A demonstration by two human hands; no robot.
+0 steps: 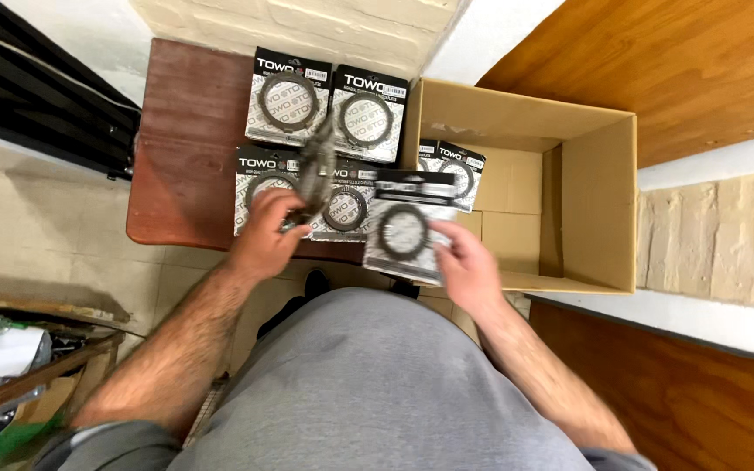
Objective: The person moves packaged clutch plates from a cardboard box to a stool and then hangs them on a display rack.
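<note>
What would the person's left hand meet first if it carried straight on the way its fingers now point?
The left hand, holding a stack of ring plates, points up and right. It would probably first meet the flat packs lying on the brown table, though the height above them is unclear.

4 flat black-and-white ring packs [289, 96] lie at table's [185, 148] right edge. 1 pack [452, 170] leans on cardboard box's [599, 201] left wall. Another pack [405, 235] sits in right hand [469, 266], over box's near-left corner.

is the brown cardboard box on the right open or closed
Open: the brown cardboard box has its top uncovered, showing its bare inner walls and one black-and-white ring package inside.
</note>
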